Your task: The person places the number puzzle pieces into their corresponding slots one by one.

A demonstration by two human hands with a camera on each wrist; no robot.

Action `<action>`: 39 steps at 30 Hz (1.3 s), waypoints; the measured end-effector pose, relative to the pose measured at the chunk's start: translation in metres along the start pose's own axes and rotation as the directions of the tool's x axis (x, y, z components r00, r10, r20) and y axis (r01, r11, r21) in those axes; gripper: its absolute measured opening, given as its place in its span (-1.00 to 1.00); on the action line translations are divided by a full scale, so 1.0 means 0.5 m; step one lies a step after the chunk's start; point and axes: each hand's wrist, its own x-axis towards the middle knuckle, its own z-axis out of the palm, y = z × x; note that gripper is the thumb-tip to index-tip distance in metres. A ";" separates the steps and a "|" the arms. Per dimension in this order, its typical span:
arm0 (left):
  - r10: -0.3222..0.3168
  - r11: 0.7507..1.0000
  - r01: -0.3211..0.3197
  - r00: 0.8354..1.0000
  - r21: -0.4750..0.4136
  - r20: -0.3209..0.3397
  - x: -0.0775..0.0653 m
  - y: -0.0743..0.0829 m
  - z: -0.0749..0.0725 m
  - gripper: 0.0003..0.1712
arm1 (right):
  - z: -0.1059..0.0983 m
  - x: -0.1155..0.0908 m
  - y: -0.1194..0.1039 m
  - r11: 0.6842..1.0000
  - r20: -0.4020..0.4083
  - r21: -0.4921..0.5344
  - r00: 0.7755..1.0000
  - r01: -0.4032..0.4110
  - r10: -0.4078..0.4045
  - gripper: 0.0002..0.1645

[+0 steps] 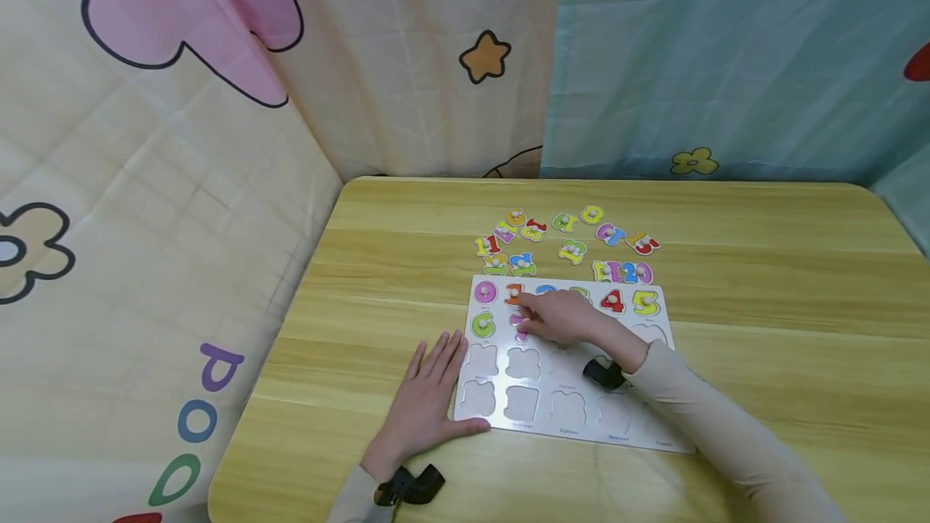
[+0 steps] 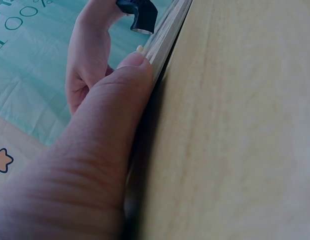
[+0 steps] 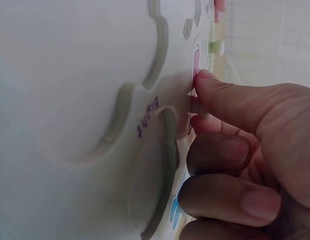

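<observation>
A white number puzzle board [image 1: 508, 418] lies on the table. My right hand [image 1: 563, 317] reaches over its upper rows, with thumb and forefinger at a pink number seven piece [image 1: 515, 319]. In the right wrist view, the thumb [image 3: 215, 90] touches the pink piece, while the other fingers [image 3: 230, 197] curl toward the palm. An orange number one [image 1: 513, 293] sits just beyond the forefinger. Flat on the table, my left hand [image 1: 425, 402] has its fingers spread along the board's left edge; its thumb [image 2: 137, 65] rests at the near corner.
Seated pieces include a purple zero [image 1: 485, 291], green six [image 1: 483, 324], red four [image 1: 613, 301] and yellow five [image 1: 645, 303]. Lower recesses such as this cutout [image 1: 521, 403] hold no piece. Several two-digit pieces [image 1: 572, 252] lie scattered beyond the board, near the curtain [image 1: 429, 103].
</observation>
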 end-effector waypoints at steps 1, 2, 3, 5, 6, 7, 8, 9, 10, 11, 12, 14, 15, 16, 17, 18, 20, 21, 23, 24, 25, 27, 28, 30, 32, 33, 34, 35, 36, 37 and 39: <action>-0.001 1.000 0.001 1.000 -0.001 -0.001 0.000 0.000 0.000 0.34 | 0.000 0.000 0.000 1.000 -0.002 0.001 1.000 0.003 -0.003 -0.74; -0.002 1.000 0.002 1.000 0.000 -0.002 0.000 0.000 0.000 0.34 | 0.000 -0.001 0.000 1.000 -0.004 0.002 1.000 0.005 -0.005 -0.74; -0.003 1.000 0.003 1.000 0.001 -0.003 0.000 0.001 0.000 0.34 | -0.001 -0.001 0.000 1.000 -0.005 0.003 1.000 0.008 -0.008 -0.73; -0.004 1.000 0.004 1.000 0.002 -0.003 0.000 0.001 0.000 0.34 | -0.001 -0.001 0.000 1.000 -0.005 0.004 1.000 0.010 -0.010 -0.73; -0.004 1.000 0.004 1.000 0.002 -0.003 0.000 0.001 0.000 0.34 | -0.001 -0.001 0.001 1.000 -0.003 0.006 1.000 0.010 -0.010 -0.74; -0.004 1.000 0.004 1.000 0.002 -0.003 0.000 0.001 0.000 0.34 | -0.002 -0.001 0.001 1.000 -0.001 0.007 1.000 0.011 -0.011 -0.74; -0.004 1.000 0.004 1.000 0.004 -0.002 0.000 0.001 0.000 0.34 | -0.002 -0.001 0.002 1.000 0.003 0.010 1.000 0.012 -0.012 -0.74; -0.004 1.000 0.004 1.000 0.004 -0.003 0.000 0.001 0.000 0.34 | -0.002 0.000 0.002 1.000 0.006 0.011 1.000 0.016 -0.016 -0.75; -0.005 1.000 0.005 1.000 0.004 -0.004 0.000 0.000 0.000 0.34 | -0.003 0.001 0.002 1.000 0.009 0.015 1.000 0.018 -0.018 -0.75; -0.004 1.000 0.004 1.000 0.005 -0.007 0.000 0.000 -0.001 0.34 | -0.003 0.001 0.003 1.000 0.014 0.020 1.000 0.019 -0.019 -0.75; -0.004 1.000 0.004 1.000 0.004 -0.010 -0.001 -0.001 -0.002 0.34 | -0.004 0.002 0.003 1.000 0.016 0.022 1.000 0.021 -0.022 -0.75; -0.003 1.000 0.003 1.000 0.003 -0.010 -0.001 -0.002 -0.004 0.34 | -0.004 0.004 0.005 0.999 0.018 0.031 0.999 0.028 -0.029 -0.75; -0.004 1.000 0.004 1.000 0.001 -0.009 -0.001 -0.002 -0.005 0.34 | -0.003 0.005 0.006 0.999 0.017 0.034 0.999 0.032 -0.032 -0.74; -0.004 1.000 0.004 1.000 0.000 -0.008 0.000 -0.003 -0.006 0.33 | -0.004 0.005 0.007 0.999 0.016 0.036 0.999 0.032 -0.032 -0.74; -0.003 1.000 0.003 1.000 0.000 -0.006 0.000 -0.003 -0.007 0.33 | -0.004 0.006 0.009 0.999 0.018 0.039 0.999 0.032 -0.033 -0.73; -0.003 1.000 0.003 1.000 -0.002 -0.006 0.000 -0.003 -0.007 0.33 | -0.005 0.006 0.011 0.998 0.023 0.045 0.999 0.034 -0.035 -0.71; -0.002 1.000 0.002 1.000 -0.001 -0.008 0.000 -0.002 -0.006 0.33 | -0.010 0.008 0.020 0.996 0.042 0.083 0.998 0.034 -0.037 -0.69; -0.001 1.000 0.001 1.000 0.001 -0.011 0.000 -0.002 -0.005 0.33 | -0.014 0.009 0.029 0.993 0.048 0.113 0.998 0.030 -0.036 -0.67; 0.002 1.000 -0.002 1.000 0.004 -0.017 0.000 -0.002 -0.003 0.33 | -0.030 0.017 0.052 0.974 0.068 0.223 0.997 0.027 -0.043 -0.68; 0.003 1.000 -0.003 1.000 0.006 -0.020 0.000 -0.002 -0.001 0.33 | -0.041 0.022 0.069 0.958 0.065 0.286 0.997 0.029 -0.050 -0.68; 0.003 1.000 -0.003 1.000 0.008 -0.023 -0.001 -0.002 0.000 0.33 | -0.054 0.027 0.088 0.938 0.050 0.344 0.998 0.029 -0.049 -0.69; 0.005 1.000 -0.004 1.000 0.013 -0.028 -0.001 -0.002 0.001 0.33 | -0.082 0.041 0.131 0.905 -0.012 0.425 1.000 0.019 -0.015 -0.69; 0.005 1.000 -0.005 1.000 0.011 -0.030 -0.001 -0.002 0.001 0.33 | -0.097 0.047 0.152 0.895 -0.049 0.446 0.999 0.009 0.015 -0.69; 0.006 1.000 -0.006 0.999 0.011 -0.031 -0.002 -0.002 0.002 0.33 | -0.125 0.058 0.195 0.891 -0.141 0.453 0.984 -0.037 0.112 -0.68; 0.007 1.000 -0.006 1.000 0.007 -0.028 -0.003 -0.001 0.003 0.33 | -0.147 0.066 0.233 0.879 -0.199 0.459 0.950 -0.126 0.239 -0.65; 0.007 1.000 -0.006 1.000 0.008 -0.025 -0.003 -0.001 0.003 0.33 | -0.156 0.069 0.249 0.870 -0.211 0.462 0.932 -0.172 0.296 -0.63; 0.006 1.000 -0.006 1.000 0.008 -0.023 -0.003 0.000 0.003 0.33 | -0.164 0.072 0.263 0.863 -0.221 0.456 0.912 -0.217 0.345 -0.63; 0.005 1.000 -0.005 1.000 0.010 -0.021 -0.004 0.000 0.003 0.33 | -0.169 0.074 0.275 0.855 -0.225 0.452 0.894 -0.256 0.387 -0.61; 0.004 1.000 -0.004 1.000 0.012 -0.019 -0.004 0.000 0.003 0.33 | -0.173 0.076 0.286 0.845 -0.222 0.446 0.878 -0.295 0.424 -0.58; 0.005 1.000 -0.004 1.000 0.013 -0.019 -0.004 0.000 0.003 0.33 | -0.176 0.076 0.294 0.841 -0.221 0.429 0.864 -0.330 0.452 -0.56; 0.006 1.000 -0.005 1.000 0.016 -0.023 -0.003 0.001 0.002 0.33 | -0.180 0.077 0.304 0.835 -0.220 0.391 0.842 -0.386 0.492 -0.55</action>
